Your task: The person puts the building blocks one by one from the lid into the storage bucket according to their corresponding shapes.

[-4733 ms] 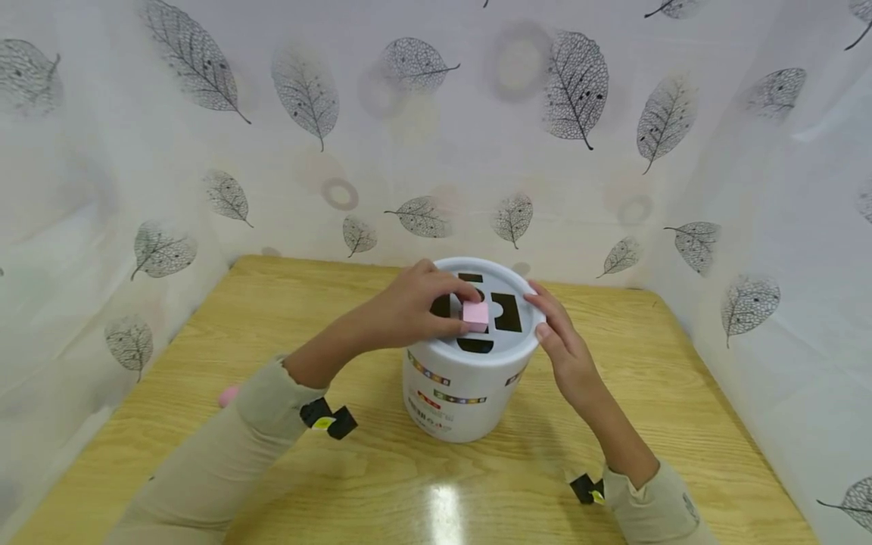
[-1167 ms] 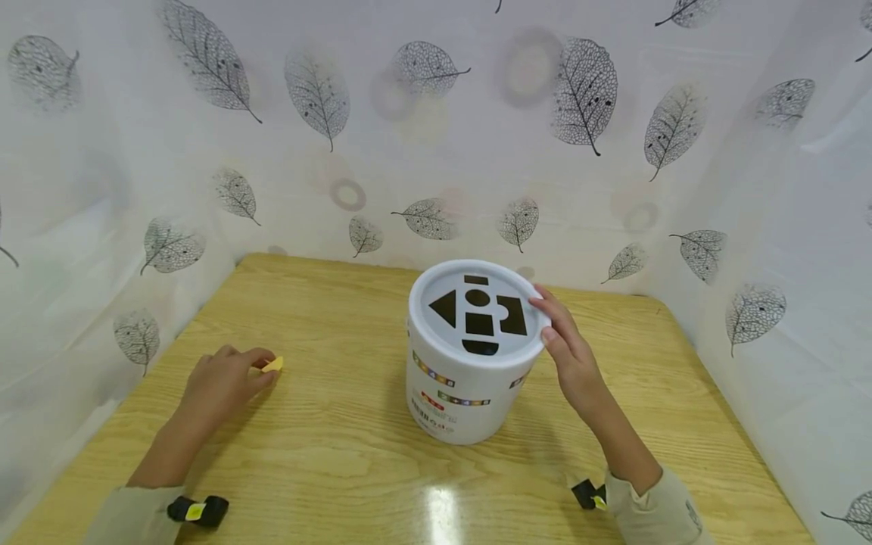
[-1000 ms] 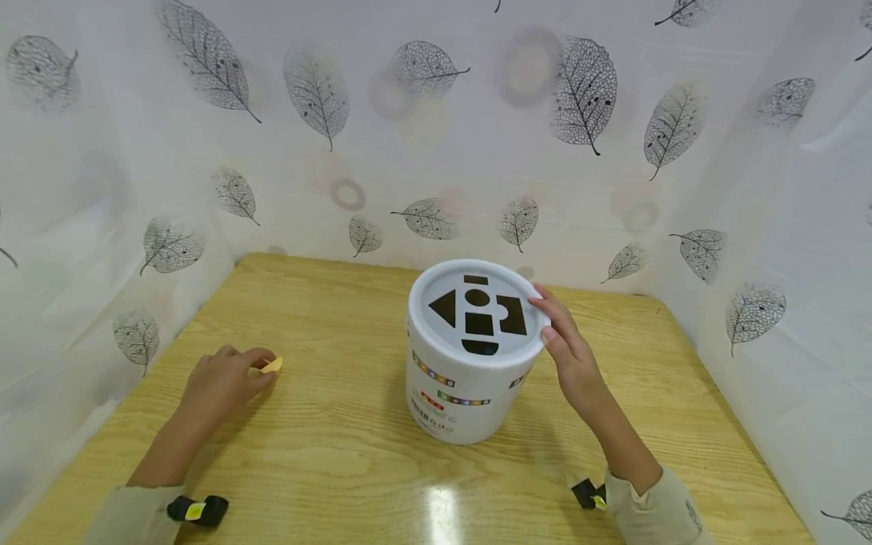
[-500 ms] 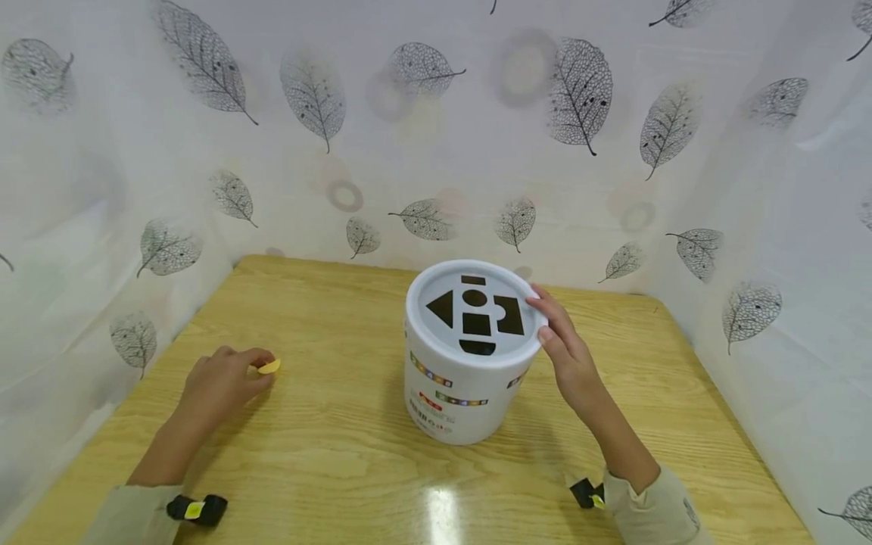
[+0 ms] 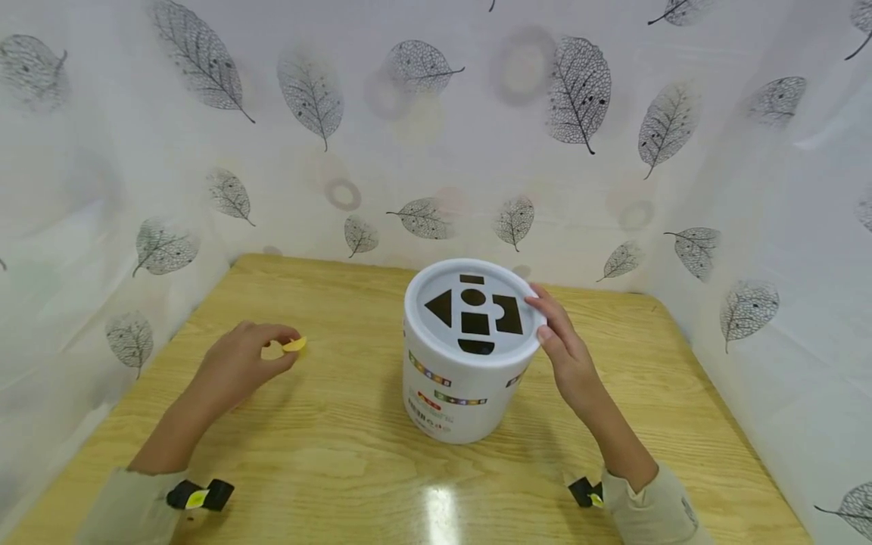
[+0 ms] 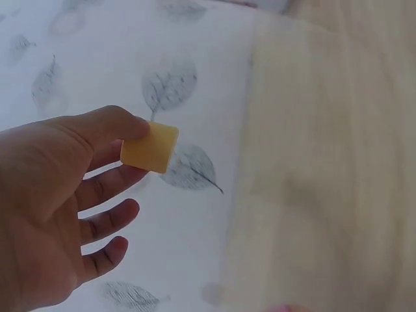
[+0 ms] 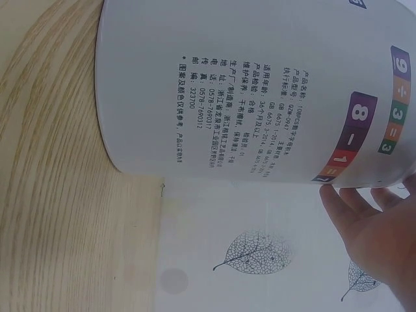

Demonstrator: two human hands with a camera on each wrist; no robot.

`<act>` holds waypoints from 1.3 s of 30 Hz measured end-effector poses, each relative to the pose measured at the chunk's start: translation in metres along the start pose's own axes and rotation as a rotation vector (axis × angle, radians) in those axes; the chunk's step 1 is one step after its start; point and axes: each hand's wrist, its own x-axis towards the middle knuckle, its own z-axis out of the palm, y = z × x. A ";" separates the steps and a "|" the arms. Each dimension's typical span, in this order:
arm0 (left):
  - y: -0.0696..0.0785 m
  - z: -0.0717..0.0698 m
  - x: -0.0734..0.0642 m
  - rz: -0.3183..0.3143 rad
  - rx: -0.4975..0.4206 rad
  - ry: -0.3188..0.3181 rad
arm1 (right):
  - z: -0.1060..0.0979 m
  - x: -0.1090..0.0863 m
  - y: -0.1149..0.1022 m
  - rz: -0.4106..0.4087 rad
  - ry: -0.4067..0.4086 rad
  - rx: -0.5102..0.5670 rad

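A small yellow block [image 5: 295,345] with a curved edge is pinched between the thumb and fingers of my left hand [image 5: 245,359], above the left part of the table. The left wrist view shows the block's squarish face [image 6: 149,147]; the other fingers hang loosely bent below it. To the right stands an upright white bucket [image 5: 450,401], its lid [image 5: 456,333] cut with dark holes: triangle, circle, rectangles, a notched shape and a round-edged one. My right hand [image 5: 568,356] rests at the lid's right rim, fingertips on the edge and thumb at the side.
The bucket stands on a wooden table [image 5: 341,469], with a leaf-patterned white sheet [image 5: 436,113] behind and at both sides. A pink thing [image 6: 289,308] peeks in at the bottom of the left wrist view. Printed text and coloured number strips cover the bucket's wall.
The pink block that my left hand held at the lid is gone from view. That hand went to the left of the table, took the yellow block and has lifted it slightly rightward.
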 end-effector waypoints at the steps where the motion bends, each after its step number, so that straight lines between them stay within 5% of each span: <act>1: 0.006 -0.003 0.002 0.016 -0.011 0.007 | 0.000 0.000 0.000 -0.001 -0.005 0.001; 11: 0.070 -0.041 0.028 0.157 -0.136 0.055 | -0.001 0.001 0.001 0.009 -0.009 -0.002; 18: 0.113 -0.052 0.047 0.316 -0.252 0.073 | -0.001 0.001 0.002 0.021 -0.003 0.001; 29: 0.171 -0.049 0.069 0.456 -0.287 -0.032 | -0.001 0.001 0.001 0.016 0.016 0.001; 39: 0.205 -0.030 0.079 0.544 -0.258 -0.139 | -0.001 0.001 0.000 0.042 0.003 -0.016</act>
